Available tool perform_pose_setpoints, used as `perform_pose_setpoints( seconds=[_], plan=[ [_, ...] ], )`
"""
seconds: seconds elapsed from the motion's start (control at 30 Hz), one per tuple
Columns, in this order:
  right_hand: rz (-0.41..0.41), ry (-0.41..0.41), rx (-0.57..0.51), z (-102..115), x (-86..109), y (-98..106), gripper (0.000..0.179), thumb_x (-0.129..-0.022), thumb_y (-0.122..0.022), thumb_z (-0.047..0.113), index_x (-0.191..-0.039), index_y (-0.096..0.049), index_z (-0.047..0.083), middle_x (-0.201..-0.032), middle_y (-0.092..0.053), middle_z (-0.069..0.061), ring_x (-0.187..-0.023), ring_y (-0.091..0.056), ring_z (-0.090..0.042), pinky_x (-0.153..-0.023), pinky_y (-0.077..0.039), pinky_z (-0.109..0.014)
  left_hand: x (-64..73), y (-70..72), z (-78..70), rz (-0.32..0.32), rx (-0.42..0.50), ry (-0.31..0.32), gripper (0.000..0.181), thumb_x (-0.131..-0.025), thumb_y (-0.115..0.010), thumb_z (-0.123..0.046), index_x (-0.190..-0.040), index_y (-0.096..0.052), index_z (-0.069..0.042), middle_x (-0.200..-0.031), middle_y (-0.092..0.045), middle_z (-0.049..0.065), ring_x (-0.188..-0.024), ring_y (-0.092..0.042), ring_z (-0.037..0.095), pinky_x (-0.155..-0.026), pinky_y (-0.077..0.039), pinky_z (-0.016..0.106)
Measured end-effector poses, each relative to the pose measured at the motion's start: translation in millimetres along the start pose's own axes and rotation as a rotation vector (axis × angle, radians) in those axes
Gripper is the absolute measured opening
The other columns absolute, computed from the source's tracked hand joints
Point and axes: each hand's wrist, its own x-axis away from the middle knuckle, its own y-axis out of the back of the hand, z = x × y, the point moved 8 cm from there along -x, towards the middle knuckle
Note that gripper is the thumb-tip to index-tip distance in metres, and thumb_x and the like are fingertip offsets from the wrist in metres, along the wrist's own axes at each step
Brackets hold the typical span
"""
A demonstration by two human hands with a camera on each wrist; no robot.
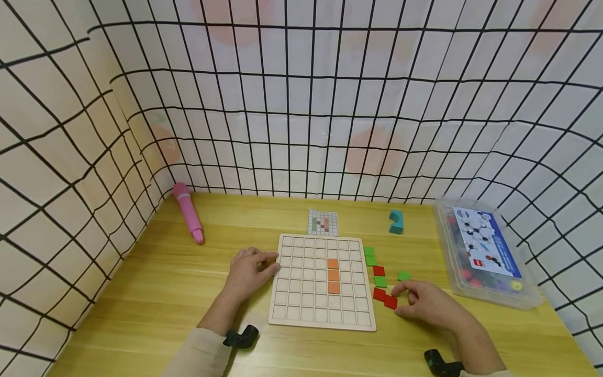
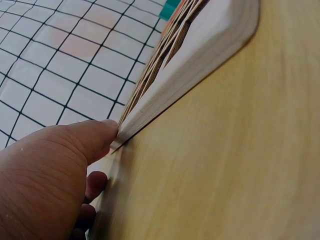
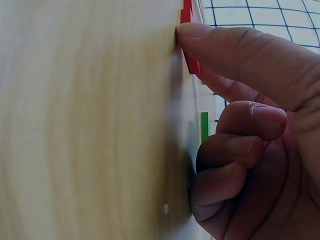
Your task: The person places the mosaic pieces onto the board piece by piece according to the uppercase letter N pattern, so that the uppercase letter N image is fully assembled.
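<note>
A pale wooden grid board (image 1: pixel 297 325) lies on the table, with a column of orange square tiles (image 1: pixel 333 275) in its cells. At the board's left edge rests my left hand (image 1: pixel 247 272), thumb and index fingertips against the side. The left wrist view shows the thumb (image 2: pixel 95 135) right at the board's edge (image 2: pixel 200 65). My right hand (image 1: pixel 426 303) has thumb and index finger at a red square tile (image 1: pixel 390 302), its other fingers curled in. This tile adjoins another red tile (image 1: pixel 379 294). In the right wrist view the thumb overlaps the red tile (image 3: pixel 191 64).
Green tiles (image 1: pixel 369 256) and a red tile (image 1: pixel 379 270) lie right of the board; another green tile (image 1: pixel 403 275) is beyond my right hand. Behind stand a pattern card (image 1: pixel 323 223) and teal block (image 1: pixel 396 222). A pink microphone (image 1: pixel 189 213) lies left, a clear plastic box (image 1: pixel 485 254) right.
</note>
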Motion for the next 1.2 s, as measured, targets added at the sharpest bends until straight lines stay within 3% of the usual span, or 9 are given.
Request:
perform_pose_setpoints(
  seconds=[0.8,1.07,1.2],
  plan=[
    [-0.004,0.009,0.009,1.2,-0.9,-0.8,0.027,-0.086,-0.082,0.025,-0.108,-0.069,0.016,-0.069,-0.041,0.0,-0.058,-0.039,-0.015,-0.055,-0.031,-0.026,0.6,-0.1,0.1,-0.002,0.005,-0.003,0.033,-0.09,-0.077,-0.038,-0.12,-0.077,-0.024,-0.089,-0.06,-0.005,-0.084,-0.042,0.015,-0.082,-0.03,0.036],
    [-0.029,0.016,0.017,11.2,1.3,3.0,0.028,-0.085,-0.083,0.024,-0.109,-0.07,0.017,-0.069,-0.043,0.001,-0.057,-0.04,-0.013,-0.053,-0.031,-0.025,0.6,-0.6,0.5,0.009,0.019,0.006,0.033,-0.09,-0.077,-0.037,-0.12,-0.077,-0.024,-0.089,-0.059,-0.005,-0.083,-0.041,0.014,-0.084,-0.03,0.036],
    [-0.029,0.07,0.066,23.0,0.7,3.2,0.026,-0.086,-0.081,0.026,-0.107,-0.069,0.018,-0.07,-0.043,0.002,-0.056,-0.038,-0.01,-0.054,-0.031,-0.025,0.2,-0.5,0.2,0.009,0.021,0.006,0.033,-0.09,-0.077,-0.037,-0.121,-0.077,-0.024,-0.089,-0.06,-0.004,-0.084,-0.041,0.015,-0.084,-0.03,0.036]
  ],
)
